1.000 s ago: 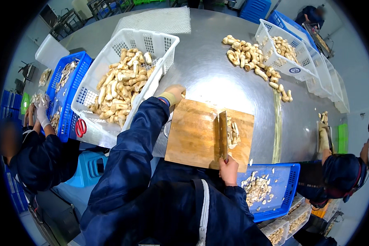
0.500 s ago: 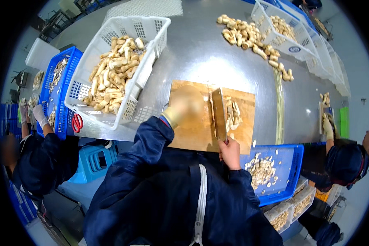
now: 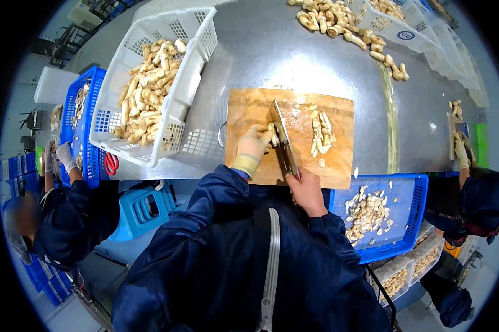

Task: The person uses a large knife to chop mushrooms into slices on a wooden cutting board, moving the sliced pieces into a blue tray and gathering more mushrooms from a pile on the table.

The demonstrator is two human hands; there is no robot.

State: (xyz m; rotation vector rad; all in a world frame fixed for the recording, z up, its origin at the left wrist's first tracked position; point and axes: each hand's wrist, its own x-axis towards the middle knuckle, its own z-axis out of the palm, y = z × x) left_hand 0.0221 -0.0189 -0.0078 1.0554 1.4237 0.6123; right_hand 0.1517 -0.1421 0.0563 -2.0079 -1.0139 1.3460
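Note:
My right hand (image 3: pixel 307 193) is wrapped round the handle of a cleaver (image 3: pixel 284 138), whose blade stands on edge over the wooden cutting board (image 3: pixel 249 105). Close by on the blade's left, my gloved left hand (image 3: pixel 251 147) has its fingertips on a pale, long-stemmed mushroom (image 3: pixel 273 134). The mushroom lies right against the blade, partly hidden by fingers. To the right of the cleaver, several mushroom slices (image 3: pixel 321 133) are spread on the board.
A white basket (image 3: pixel 175 124) heaped with whole mushrooms stands left. A blue basket (image 3: pixel 418 210) with cut slices sits below the board's right side. More mushrooms (image 3: pixel 330 19) lie at the far right. Co-workers stand at both sides; red scissors (image 3: pixel 111 163) hang near the left edge.
My left hand, blurred before, now shows its fingers on a mushroom next to the blade. The cleaver tilts more to the left. The whole view has shifted slightly.

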